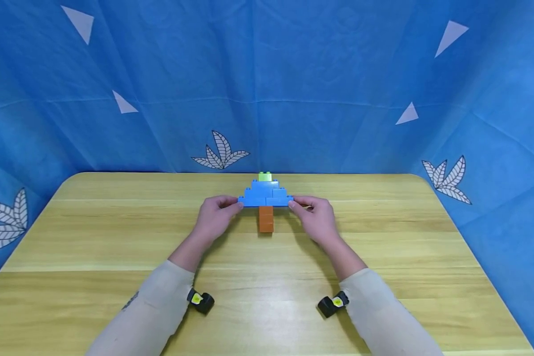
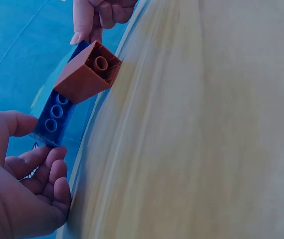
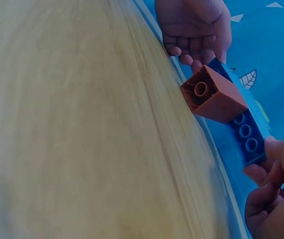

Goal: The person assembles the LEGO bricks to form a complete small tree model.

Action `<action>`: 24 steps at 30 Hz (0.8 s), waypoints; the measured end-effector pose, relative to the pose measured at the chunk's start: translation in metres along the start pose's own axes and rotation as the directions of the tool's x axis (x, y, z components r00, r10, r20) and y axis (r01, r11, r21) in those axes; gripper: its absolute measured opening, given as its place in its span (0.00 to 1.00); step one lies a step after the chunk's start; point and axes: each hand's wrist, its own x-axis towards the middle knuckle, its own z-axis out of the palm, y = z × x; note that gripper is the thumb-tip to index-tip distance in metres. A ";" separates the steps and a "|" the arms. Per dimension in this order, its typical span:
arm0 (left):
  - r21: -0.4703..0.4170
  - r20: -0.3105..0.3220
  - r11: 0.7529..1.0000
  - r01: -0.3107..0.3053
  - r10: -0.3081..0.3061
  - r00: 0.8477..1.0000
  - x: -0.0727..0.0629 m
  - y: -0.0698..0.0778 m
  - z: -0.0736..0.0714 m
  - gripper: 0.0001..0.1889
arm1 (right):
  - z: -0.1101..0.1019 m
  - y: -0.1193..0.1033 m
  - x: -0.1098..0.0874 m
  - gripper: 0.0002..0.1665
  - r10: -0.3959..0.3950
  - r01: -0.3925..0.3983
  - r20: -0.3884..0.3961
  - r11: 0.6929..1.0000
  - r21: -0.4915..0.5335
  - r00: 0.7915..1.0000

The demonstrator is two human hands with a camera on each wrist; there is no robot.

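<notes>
Between both hands is a tree-shaped model of toy building bricks [image 1: 261,194]. Its stepped blue crown carries a light green brick [image 1: 265,176] on top, and an orange-brown trunk [image 1: 266,219] stands below the middle. My left hand [image 1: 215,216] pinches the left end of the widest blue layer between thumb and fingers. At the opposite end my right hand [image 1: 315,220] pinches that same layer. Both wrist views show the hollow underside of the trunk [image 2: 83,74] and round tubes under the blue bricks [image 3: 246,132]. The model's back is hidden.
A wooden table [image 1: 267,291] with rounded far corners lies under the arms. Beyond its far edge hangs a blue curtain [image 1: 267,74] with white triangles and leaf prints. Small black cameras [image 1: 201,301] are strapped at both sleeved wrists.
</notes>
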 end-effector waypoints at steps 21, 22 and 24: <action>0.146 -0.024 0.989 0.037 -0.034 0.999 0.008 -0.007 0.007 0.15 | 0.009 0.008 0.005 0.14 0.192 -0.192 -0.003 0.981 -0.002 0.981; 0.150 -0.024 0.988 0.036 -0.033 0.999 0.007 -0.007 0.007 0.15 | 0.009 0.007 0.005 0.14 0.193 -0.193 -0.002 0.981 -0.003 0.981; 0.161 -0.019 0.986 0.030 -0.027 0.999 0.007 -0.007 0.006 0.15 | 0.009 0.007 0.005 0.14 0.191 -0.192 -0.005 0.981 -0.016 0.981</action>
